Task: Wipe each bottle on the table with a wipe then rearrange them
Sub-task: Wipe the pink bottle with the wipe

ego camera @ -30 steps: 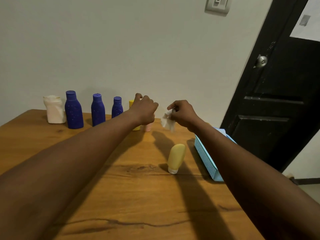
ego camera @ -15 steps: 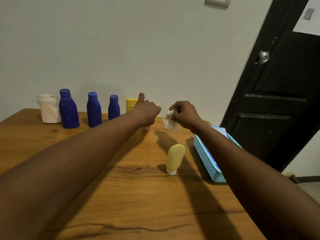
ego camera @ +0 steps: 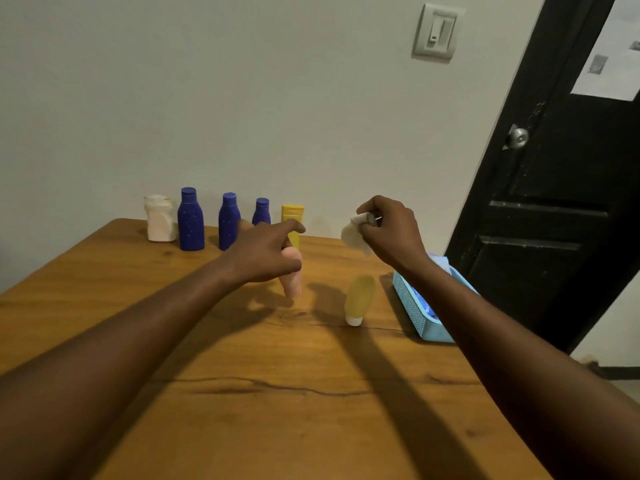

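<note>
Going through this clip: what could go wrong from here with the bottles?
The left hand holds the blurred pink bottle by its upper end only; it might slip. The yellow tube stands on its small white cap nearby; the right hand, pinching the wipe, could topple it reaching across.

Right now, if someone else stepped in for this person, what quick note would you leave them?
Left hand holds the blurred pink bottle over the table.
Right hand pinches the wipe.
Yellow tube stands cap-down beside the blue basket; a row of five bottles lines the back edge.
Which are already wiped cannot be told.
Left to do: wipe the pink bottle, then any others unwiped, then rearrange.
</note>
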The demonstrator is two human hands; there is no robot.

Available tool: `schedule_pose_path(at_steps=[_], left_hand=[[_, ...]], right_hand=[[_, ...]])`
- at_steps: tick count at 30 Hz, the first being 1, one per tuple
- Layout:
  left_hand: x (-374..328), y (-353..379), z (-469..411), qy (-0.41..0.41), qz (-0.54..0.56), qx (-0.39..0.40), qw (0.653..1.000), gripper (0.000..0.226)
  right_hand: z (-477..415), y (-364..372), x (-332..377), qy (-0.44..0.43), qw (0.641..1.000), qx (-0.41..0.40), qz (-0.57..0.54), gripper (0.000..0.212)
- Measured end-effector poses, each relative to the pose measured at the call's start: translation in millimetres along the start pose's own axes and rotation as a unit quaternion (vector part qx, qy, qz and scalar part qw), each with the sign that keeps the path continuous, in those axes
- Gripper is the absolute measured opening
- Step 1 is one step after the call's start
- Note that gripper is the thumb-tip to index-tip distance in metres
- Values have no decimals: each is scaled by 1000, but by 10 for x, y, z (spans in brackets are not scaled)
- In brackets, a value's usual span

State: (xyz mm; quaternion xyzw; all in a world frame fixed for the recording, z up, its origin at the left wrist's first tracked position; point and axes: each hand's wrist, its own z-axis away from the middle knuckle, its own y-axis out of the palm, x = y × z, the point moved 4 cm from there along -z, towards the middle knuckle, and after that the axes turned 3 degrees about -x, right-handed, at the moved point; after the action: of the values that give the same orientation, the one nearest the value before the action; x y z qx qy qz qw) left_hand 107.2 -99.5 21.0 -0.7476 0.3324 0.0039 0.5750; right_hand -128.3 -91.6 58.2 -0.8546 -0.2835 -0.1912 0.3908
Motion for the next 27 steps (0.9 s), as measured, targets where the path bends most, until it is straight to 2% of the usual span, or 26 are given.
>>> schedule_pose_path(at_steps=[5, 11, 16, 22, 25, 27], left_hand=[[136, 49, 443, -61, 112, -4, 992, 70], [248, 62, 755, -105, 255, -29, 961, 74], [345, 121, 916, -172, 403, -79, 896, 64], [482, 297, 1030, -252, 499, -129, 819, 42], [567, 378, 1003, -271, 528, -127, 795, 22], [594, 434, 981, -278, 578, -111, 759, 18]], right_hand=[[519, -19, 492, -55, 998, -25, -21, 21], [1135, 362, 853, -84, 994, 64, -17, 22], [1463, 768, 899, -83, 993, 87, -6, 25], [1645, 1037, 854, -66, 992, 94, -58, 32], [1654, 1113, 816, -61, 991, 108, -56, 33], [1641, 1141, 758, -44, 991, 114, -59, 37]])
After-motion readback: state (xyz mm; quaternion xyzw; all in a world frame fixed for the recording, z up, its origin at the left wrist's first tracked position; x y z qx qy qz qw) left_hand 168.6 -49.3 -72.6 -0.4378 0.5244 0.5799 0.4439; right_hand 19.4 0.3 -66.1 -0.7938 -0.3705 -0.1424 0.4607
